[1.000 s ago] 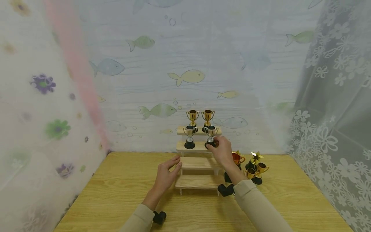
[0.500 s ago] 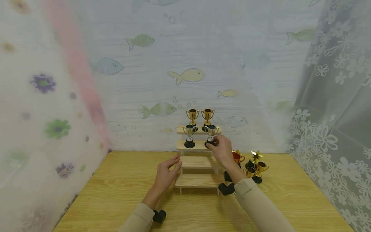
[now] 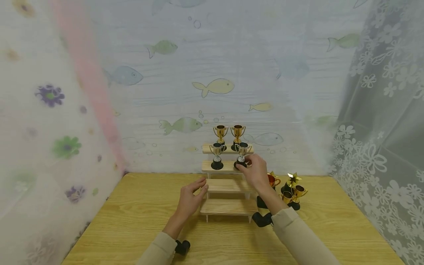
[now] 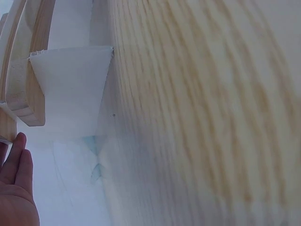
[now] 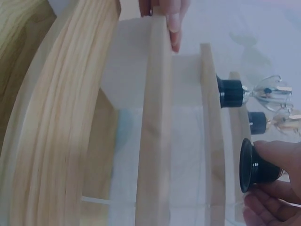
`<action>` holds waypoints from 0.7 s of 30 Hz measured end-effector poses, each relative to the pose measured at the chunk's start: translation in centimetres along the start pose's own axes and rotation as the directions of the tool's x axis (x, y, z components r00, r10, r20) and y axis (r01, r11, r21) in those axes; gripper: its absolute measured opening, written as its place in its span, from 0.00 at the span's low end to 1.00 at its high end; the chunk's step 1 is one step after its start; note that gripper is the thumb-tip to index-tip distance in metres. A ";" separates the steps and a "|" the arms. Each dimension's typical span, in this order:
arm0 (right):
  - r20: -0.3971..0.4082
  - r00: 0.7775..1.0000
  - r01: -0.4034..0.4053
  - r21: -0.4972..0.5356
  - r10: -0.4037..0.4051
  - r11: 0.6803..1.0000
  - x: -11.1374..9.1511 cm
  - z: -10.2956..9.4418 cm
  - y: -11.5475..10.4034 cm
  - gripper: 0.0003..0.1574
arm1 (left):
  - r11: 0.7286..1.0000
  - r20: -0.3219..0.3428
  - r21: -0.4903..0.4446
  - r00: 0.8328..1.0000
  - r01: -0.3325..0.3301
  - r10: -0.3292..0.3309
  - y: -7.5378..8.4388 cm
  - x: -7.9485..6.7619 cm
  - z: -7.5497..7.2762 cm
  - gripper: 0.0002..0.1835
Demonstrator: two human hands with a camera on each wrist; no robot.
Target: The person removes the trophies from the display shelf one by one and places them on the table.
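My right hand (image 3: 256, 171) pinches a small silver trophy cup (image 3: 242, 149) by its black base (image 5: 257, 165), at the right end of the second shelf from the top. In the right wrist view the base's underside shows, with a gap between it and the shelf edge. A matching silver trophy (image 3: 217, 151) stands at that shelf's left end. Two gold trophies (image 3: 220, 132) stand on the top shelf behind. With nearly straight fingers, my left hand (image 3: 189, 198) touches the left end of the third shelf (image 3: 226, 185) of the wooden stepped stand (image 4: 28, 96).
The lowest shelf (image 3: 228, 207) of the stand is bare wood. Right of it on the wooden table (image 3: 132, 213) are small gold trophies (image 3: 299, 191), a gold star trophy (image 3: 293, 179) and a reddish cup (image 3: 272, 180), partly behind my right arm. A fish-patterned curtain (image 3: 212, 55) hangs behind.
My right hand and forearm have shifted slightly right, and the silver trophy in the fingers has moved a little with them. The left hand has stayed at the shelf end.
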State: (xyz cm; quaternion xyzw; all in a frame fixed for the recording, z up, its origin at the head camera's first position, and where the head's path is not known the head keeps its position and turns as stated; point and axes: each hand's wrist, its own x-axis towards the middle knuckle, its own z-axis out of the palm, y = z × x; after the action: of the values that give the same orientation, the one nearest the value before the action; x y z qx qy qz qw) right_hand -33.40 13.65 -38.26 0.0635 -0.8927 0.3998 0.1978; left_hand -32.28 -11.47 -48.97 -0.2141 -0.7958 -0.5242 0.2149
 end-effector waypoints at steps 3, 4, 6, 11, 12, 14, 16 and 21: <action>-0.006 1.000 0.016 0.005 -0.016 1.000 -0.3 -0.1 -0.1 0.22 | 1.000 -0.006 0.003 1.000 -0.008 0.008 0.1 0.0 0.0 0.19; -0.004 1.000 0.020 0.004 -0.020 1.000 -0.4 -0.2 -0.1 0.22 | 1.000 -0.007 0.005 1.000 -0.008 0.009 0.2 0.0 0.0 0.19; -0.002 1.000 0.025 0.001 -0.025 1.000 -0.6 -0.3 -0.1 0.22 | 1.000 -0.010 0.008 1.000 -0.008 0.008 0.2 0.0 0.0 0.19; 0.004 0.999 0.045 0.003 -0.045 0.999 -1.0 -0.4 -0.2 0.22 | 1.000 -0.009 0.015 1.000 -0.009 0.009 0.2 0.0 0.0 0.19; 0.006 0.999 0.049 0.001 -0.049 0.999 -1.0 -0.5 -0.2 0.22 | 1.000 -0.009 0.016 1.000 -0.010 0.010 0.2 0.0 0.0 0.19; 0.010 0.999 0.049 0.003 -0.049 0.999 -1.2 -0.5 -0.3 0.23 | 1.000 -0.010 0.020 1.000 -0.012 0.012 0.2 -0.1 0.1 0.19; 0.014 0.999 0.051 0.008 -0.051 0.999 -1.4 -0.5 -0.3 0.23 | 1.000 -0.011 0.019 1.000 -0.015 0.015 0.1 -0.1 0.1 0.19; 0.012 0.998 0.060 0.008 -0.060 0.998 -1.8 -0.5 -0.3 0.23 | 1.000 -0.008 0.006 1.000 -0.017 0.017 0.0 -0.1 0.1 0.19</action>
State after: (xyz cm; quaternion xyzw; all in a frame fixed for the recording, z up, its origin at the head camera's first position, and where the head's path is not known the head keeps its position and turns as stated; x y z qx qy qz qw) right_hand -31.50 13.75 -38.51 0.0935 -0.8901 0.3966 0.2040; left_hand -32.17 -11.41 -49.03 -0.2180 -0.7946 -0.5208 0.2231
